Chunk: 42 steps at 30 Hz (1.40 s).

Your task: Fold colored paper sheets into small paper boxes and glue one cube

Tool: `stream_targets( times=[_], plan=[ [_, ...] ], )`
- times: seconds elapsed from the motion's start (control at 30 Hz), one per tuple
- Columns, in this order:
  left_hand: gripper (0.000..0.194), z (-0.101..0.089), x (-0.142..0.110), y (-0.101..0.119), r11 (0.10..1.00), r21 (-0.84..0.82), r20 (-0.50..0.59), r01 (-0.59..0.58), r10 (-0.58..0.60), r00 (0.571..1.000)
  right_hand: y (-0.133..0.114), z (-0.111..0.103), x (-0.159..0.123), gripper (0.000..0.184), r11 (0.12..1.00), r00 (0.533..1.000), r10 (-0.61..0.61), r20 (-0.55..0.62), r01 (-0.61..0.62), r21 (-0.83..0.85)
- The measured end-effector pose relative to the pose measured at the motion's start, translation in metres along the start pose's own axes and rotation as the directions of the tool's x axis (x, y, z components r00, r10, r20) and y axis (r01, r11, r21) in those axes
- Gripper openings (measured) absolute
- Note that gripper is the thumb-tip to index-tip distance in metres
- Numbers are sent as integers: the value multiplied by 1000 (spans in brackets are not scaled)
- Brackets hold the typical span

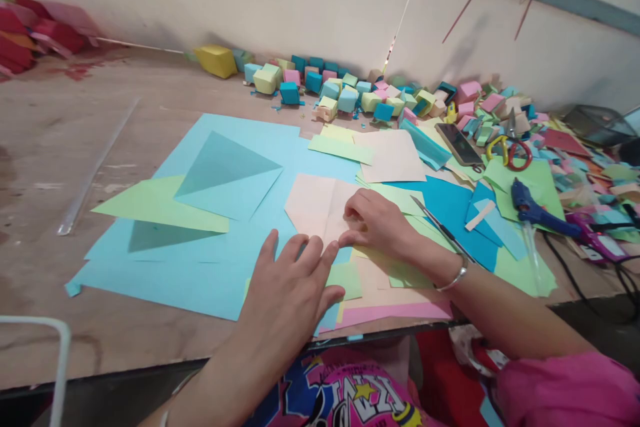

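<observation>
A pale pink folded sheet of paper (320, 203) lies on a large light blue sheet (200, 280) near the table's front edge. My left hand (293, 290) rests flat, fingers stretched toward the pink sheet's near edge. My right hand (383, 223), a silver bangle on its wrist, has its fingers curled down, pressing on the pink sheet's right corner. Under and around the hands lie more green, peach and pink sheets.
Several small coloured paper cubes (345, 97) line the wall. A phone (459, 144), scissors (510, 150), a blue glue gun (537, 213) with its cord and paper scraps crowd the right. A clear ruler (95, 170) lies left. A slim metal tool (443, 230) lies by my right wrist.
</observation>
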<state>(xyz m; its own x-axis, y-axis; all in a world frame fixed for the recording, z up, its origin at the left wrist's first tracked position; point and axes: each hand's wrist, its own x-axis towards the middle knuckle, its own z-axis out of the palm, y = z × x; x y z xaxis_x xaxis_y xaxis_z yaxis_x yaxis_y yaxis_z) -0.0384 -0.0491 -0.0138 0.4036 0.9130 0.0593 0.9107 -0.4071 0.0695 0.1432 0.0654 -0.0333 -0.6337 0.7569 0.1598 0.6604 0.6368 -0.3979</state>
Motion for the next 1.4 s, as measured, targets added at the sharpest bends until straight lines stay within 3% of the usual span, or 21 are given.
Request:
stream_targets(
  times=[0.17, 0.33, 0.6, 0.9, 1.2, 1.4],
  plan=[
    [47, 1, 1, -1, 1000, 12, -5, -11, 11, 1000, 10, -18, 1, 35, 988, 988, 122, 91, -112, -105],
    [45, 0, 1, -1, 1000, 2, 11, -5, 5, 1000, 26, -37, -2, 17, 974, 966, 212, 149, -196, -117],
    [48, -3, 0, 7, 999, 24, 0, 31, -31, 1000, -2, -23, -3, 11, 993, 991, -42, 130, 27, 118],
    [54, 0, 14, 23, 991, 105, 22, 78, -81, 996, -1, -13, -3, 13, 994, 983, -33, 178, 14, 106],
    [38, -9, -5, 5, 999, 51, 33, -14, 12, 999, -4, -17, -2, 16, 991, 982, -49, 181, 25, 132],
    [34, -3, -16, -5, 997, 39, -6, -72, 73, 997, -4, -17, -2, 16, 991, 982, -44, 184, 20, 130]
  ],
)
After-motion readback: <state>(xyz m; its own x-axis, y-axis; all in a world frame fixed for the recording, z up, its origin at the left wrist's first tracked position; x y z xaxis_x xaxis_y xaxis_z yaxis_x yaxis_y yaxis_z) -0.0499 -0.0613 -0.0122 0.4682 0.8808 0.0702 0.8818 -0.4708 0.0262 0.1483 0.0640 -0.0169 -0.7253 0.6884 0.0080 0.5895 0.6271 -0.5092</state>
